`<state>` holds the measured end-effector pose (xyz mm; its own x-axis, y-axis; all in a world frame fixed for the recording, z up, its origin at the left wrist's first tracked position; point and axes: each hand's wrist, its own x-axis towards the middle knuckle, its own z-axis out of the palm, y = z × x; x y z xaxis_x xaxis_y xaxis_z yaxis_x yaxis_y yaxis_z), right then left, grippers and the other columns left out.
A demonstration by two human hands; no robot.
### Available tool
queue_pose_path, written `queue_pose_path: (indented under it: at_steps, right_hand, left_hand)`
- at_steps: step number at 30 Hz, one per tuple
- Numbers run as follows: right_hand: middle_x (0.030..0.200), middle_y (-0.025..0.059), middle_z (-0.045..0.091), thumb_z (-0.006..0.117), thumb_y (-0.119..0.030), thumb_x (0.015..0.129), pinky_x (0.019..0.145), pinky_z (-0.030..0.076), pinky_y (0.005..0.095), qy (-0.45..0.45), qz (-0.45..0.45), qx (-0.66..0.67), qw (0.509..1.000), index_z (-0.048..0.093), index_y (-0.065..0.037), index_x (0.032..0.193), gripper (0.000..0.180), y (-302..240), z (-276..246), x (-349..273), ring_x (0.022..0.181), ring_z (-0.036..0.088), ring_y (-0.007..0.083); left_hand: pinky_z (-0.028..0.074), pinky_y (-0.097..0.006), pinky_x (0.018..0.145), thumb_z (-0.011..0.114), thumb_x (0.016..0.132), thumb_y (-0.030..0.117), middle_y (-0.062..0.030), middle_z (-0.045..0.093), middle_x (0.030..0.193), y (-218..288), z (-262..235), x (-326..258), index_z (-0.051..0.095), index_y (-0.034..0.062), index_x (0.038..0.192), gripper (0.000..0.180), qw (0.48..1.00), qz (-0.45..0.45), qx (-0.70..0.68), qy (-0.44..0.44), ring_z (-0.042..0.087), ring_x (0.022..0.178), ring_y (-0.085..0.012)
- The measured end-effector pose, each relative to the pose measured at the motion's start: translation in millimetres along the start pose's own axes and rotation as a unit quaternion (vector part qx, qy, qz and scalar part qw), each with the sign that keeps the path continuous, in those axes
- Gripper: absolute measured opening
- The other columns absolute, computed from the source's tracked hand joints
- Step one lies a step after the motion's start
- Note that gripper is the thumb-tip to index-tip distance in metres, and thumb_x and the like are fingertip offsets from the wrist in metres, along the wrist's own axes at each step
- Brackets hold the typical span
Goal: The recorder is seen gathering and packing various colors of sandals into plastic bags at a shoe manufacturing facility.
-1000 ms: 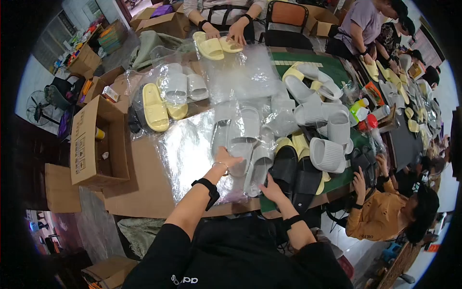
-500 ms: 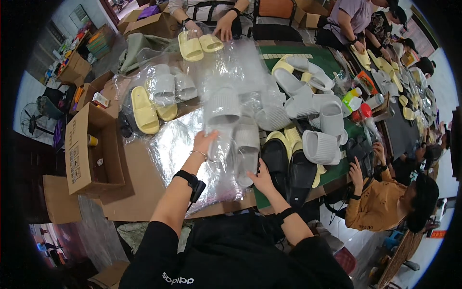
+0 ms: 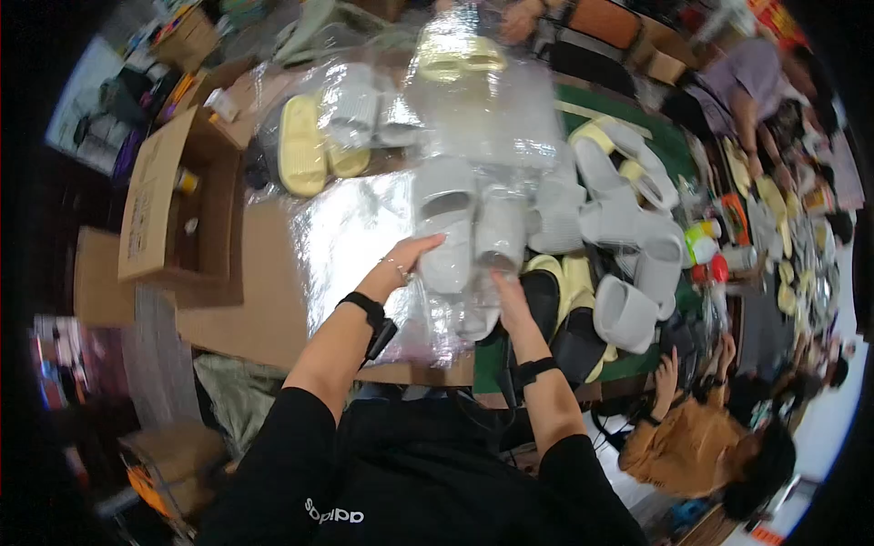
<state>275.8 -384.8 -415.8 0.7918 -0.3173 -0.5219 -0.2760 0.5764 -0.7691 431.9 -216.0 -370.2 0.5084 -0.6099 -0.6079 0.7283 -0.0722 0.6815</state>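
Holding a pair of grey slippers (image 3: 446, 264) at the centre of the frame, showing them through clear plastic film (image 3: 482, 114). Clamping the left grip (image 3: 410, 257) on the left side of the pair, and closing the right grip (image 3: 513, 300) on its right side, with some fingers hidden and slightly blurred. Catching light on wrinkled, glossy film, and revealing broad curved straps, oval foot openings and rounded matt soles beneath. Reflecting brightly off shiny plastic sheeting (image 3: 350, 237) left of the pair, over flat brown cardboard (image 3: 241, 291). Standing open at the left of the frame, a stiff, box-shaped carton (image 3: 159, 209). Resting at upper left, smooth yellow slippers (image 3: 303, 146). Lying just right of the right grip, sleek black slippers (image 3: 580, 341); heaping beyond them on the green tabletop (image 3: 675, 150), ribbed loose slides (image 3: 628, 314) in grey. Compared with a second ago, shifting both grips and the pair toward the upper left, farther from the black slippers. Tilting the view too, and cutting off more of the co-worker (image 3: 523, 20) at the top edge.
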Motion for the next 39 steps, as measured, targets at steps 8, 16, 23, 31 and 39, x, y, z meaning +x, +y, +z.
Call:
queue_pose_path:
  at_steps: [8,16,23,31,39]
  right_hand:
    - [0.108,0.0067,0.050,0.052,-0.012,0.080,0.080,0.045,0.0320,-0.002,-0.016,0.154,0.988,0.043,-0.005,0.116,0.037,-18.8,-25.4,-30.7,0.099,0.050,0.0200]
    - [0.104,0.0097,0.053,0.054,-0.017,0.078,0.078,0.046,0.0363,-0.024,-0.007,-0.005,1.000,0.045,-0.003,0.116,0.041,-69.1,59.9,-85.2,0.093,0.054,0.0236]
    - [0.105,0.0087,0.052,0.058,-0.014,0.074,0.080,0.045,0.0350,-0.232,-0.038,-0.283,0.930,0.044,-0.002,0.116,0.046,-10.8,131.9,-78.4,0.096,0.052,0.0229]
    - [0.111,0.0146,0.046,0.066,0.001,0.058,0.084,0.042,0.0327,-0.406,0.073,-0.409,0.814,0.029,0.000,0.124,0.076,67.8,284.8,-159.9,0.100,0.049,0.0235]
    - [0.111,0.0148,0.047,0.066,0.001,0.062,0.085,0.040,0.0341,-0.484,0.019,-0.543,0.685,0.030,0.000,0.121,0.069,195.7,354.4,-209.4,0.099,0.049,0.0253]
  left_hand:
    - [0.048,-0.025,0.071,0.069,0.070,0.012,-0.0120,0.062,0.087,9.6,32.3,-68.1,0.055,-0.0071,0.099,0.037,0.986,0.113,-0.101,-0.075,0.060,0.079,-0.0157]
    - [0.044,-0.028,0.084,0.059,0.073,0.001,-0.0089,0.059,0.102,-0.7,-34.3,-184.7,0.049,-0.0015,0.112,0.041,0.950,0.141,-0.235,-0.149,0.056,0.094,-0.0156]
    - [0.051,-0.033,0.075,0.053,0.082,0.011,-0.0147,0.059,0.101,-60.2,-106.7,-269.7,0.050,-0.0029,0.110,0.031,0.880,0.153,-0.448,-0.042,0.061,0.087,-0.0209]
    - [0.048,-0.037,0.080,0.047,0.087,0.022,-0.0115,0.059,0.100,-240.7,-172.2,-351.0,0.051,0.0001,0.107,0.030,0.758,0.253,-0.600,0.037,0.059,0.090,-0.0213]
    - [0.044,-0.034,0.079,0.048,0.083,0.036,-0.0089,0.055,0.104,-345.9,-205.7,-376.9,0.048,0.0043,0.111,0.042,0.632,0.213,-0.650,0.365,0.054,0.090,-0.0203]
